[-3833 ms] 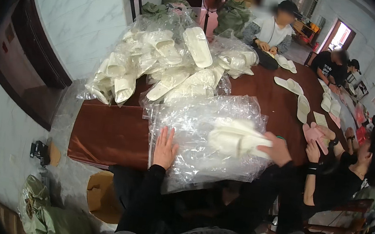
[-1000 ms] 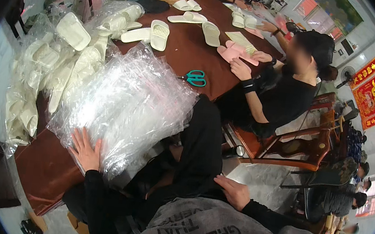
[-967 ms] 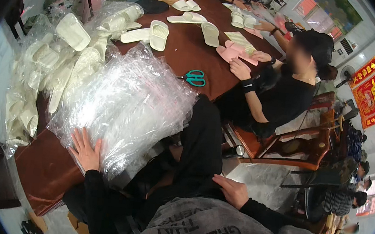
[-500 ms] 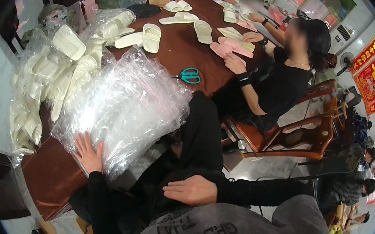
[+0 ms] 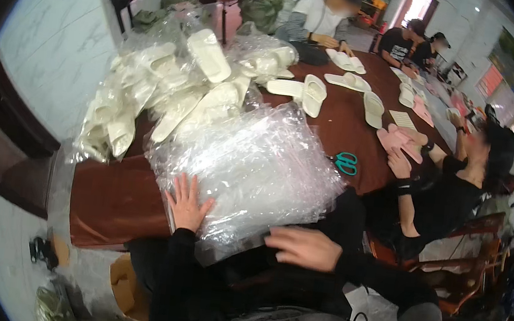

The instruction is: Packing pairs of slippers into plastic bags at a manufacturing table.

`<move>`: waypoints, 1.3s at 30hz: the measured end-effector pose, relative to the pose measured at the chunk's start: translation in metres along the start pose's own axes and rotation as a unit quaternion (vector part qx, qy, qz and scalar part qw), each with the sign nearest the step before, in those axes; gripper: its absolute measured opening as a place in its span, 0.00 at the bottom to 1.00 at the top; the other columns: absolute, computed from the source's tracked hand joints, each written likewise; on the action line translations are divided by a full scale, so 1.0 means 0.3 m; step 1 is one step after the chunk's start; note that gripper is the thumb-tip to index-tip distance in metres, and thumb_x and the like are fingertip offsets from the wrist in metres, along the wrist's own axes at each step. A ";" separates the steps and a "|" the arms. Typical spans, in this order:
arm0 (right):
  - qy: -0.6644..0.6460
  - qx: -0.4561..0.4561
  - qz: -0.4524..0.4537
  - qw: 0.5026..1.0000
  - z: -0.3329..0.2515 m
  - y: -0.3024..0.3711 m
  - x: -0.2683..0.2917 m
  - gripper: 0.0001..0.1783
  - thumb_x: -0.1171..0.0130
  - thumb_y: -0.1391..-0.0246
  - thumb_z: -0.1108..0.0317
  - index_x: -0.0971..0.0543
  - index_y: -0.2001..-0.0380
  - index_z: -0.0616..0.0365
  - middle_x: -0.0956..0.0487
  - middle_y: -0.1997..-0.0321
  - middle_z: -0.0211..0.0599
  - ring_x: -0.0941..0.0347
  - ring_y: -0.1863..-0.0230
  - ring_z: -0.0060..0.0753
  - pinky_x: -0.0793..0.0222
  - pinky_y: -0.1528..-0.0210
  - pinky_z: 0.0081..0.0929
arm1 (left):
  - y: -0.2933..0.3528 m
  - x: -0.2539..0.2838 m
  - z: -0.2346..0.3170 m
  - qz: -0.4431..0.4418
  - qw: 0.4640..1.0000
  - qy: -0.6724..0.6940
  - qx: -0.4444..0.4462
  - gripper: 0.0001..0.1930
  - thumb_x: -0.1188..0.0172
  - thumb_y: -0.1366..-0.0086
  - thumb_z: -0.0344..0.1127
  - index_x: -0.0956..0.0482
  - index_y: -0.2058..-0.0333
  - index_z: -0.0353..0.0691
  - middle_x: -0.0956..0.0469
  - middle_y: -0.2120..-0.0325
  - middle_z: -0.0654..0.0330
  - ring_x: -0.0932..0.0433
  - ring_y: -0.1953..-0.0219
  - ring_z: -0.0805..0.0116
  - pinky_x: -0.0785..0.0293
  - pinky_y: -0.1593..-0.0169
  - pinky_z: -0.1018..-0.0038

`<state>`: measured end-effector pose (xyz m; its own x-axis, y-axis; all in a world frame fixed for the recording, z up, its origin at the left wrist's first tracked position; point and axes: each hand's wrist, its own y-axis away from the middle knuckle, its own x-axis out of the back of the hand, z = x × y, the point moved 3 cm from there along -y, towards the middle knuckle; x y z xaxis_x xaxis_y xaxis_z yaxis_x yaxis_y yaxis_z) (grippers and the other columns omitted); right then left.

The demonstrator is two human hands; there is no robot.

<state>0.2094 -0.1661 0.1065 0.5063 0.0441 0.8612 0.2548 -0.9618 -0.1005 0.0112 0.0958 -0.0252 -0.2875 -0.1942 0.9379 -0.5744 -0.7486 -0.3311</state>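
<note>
A thick stack of clear plastic bags [image 5: 256, 167] lies on the brown-covered table at my front. My left hand [image 5: 188, 205] rests flat on the stack's near left corner, fingers spread. Just off the near right edge of the bags, my right hand [image 5: 304, 248] hovers over my lap, smeared by motion; its fingers point left and seem to hold nothing, though their shape is unclear. Behind the stack, to the left, cream slippers in clear bags [image 5: 177, 82] are heaped up. One bare cream slipper [image 5: 209, 55] lies on that heap.
Teal-handled scissors [image 5: 346, 164] lie right of the bags. Loose cream slippers [image 5: 312, 96] are spread over the brown table [image 5: 114, 201]. At the right, a co-worker's hand [image 5: 401, 164] touches pink slippers [image 5: 399, 140]. Other people sit around the far end. An open cardboard box [image 5: 127, 288] stands below.
The view has turned, so the table and bags sit farther right in the picture. My left hand stays on the stack. My right hand has moved from my lap closer to the bags' edge.
</note>
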 end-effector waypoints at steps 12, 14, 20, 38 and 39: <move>0.084 -0.170 0.026 0.981 0.499 -0.278 -0.195 0.40 0.38 0.50 0.52 0.41 0.34 0.36 0.50 0.28 0.45 0.61 0.27 0.53 0.58 0.34 0.66 | -0.003 -0.074 -0.014 -0.037 0.999 0.009 0.028 0.38 0.53 0.35 0.59 0.51 0.32 0.49 0.55 0.30 0.58 0.60 0.28 0.57 0.65 0.33 0.43; 0.053 -0.160 0.090 0.981 0.415 -0.261 -0.134 0.37 0.38 0.49 0.52 0.39 0.36 0.38 0.49 0.29 0.46 0.60 0.27 0.53 0.56 0.34 0.65 | 0.006 -0.098 -0.073 -0.043 0.996 0.066 0.032 0.36 0.54 0.33 0.57 0.51 0.32 0.50 0.55 0.30 0.59 0.61 0.28 0.57 0.68 0.33 0.43; -0.089 -0.103 0.197 0.971 0.233 0.080 0.065 0.20 0.46 0.40 0.58 0.27 0.46 0.50 0.30 0.43 0.45 0.34 0.42 0.47 0.36 0.43 0.38 | -0.025 -0.097 -0.217 -0.118 0.959 0.257 0.006 0.25 0.51 0.32 0.46 0.36 0.38 0.52 0.49 0.32 0.61 0.53 0.30 0.55 0.60 0.35 0.42; -0.048 -0.225 0.189 0.955 0.196 0.344 0.001 0.15 0.48 0.41 0.58 0.26 0.53 0.49 0.22 0.58 0.36 0.24 0.58 0.44 0.28 0.57 0.39 | -0.038 0.104 -0.185 -0.083 0.897 0.404 0.157 0.22 0.52 0.29 0.39 0.33 0.43 0.30 0.27 0.47 0.47 0.27 0.48 0.59 0.33 0.45 0.68; -0.047 -0.221 0.188 0.956 0.192 0.332 0.007 0.15 0.48 0.41 0.58 0.26 0.53 0.49 0.22 0.58 0.36 0.24 0.58 0.44 0.28 0.57 0.39 | -0.044 0.125 -0.177 -0.067 0.888 0.425 0.161 0.22 0.53 0.28 0.39 0.33 0.43 0.29 0.28 0.46 0.47 0.27 0.47 0.60 0.33 0.44 0.70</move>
<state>0.2832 -0.2463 0.0696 0.5707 -0.3225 0.7552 -0.3220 -0.9339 -0.1555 -0.0328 0.1320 0.0088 -0.7866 0.3564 0.5043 -0.4374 -0.8980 -0.0477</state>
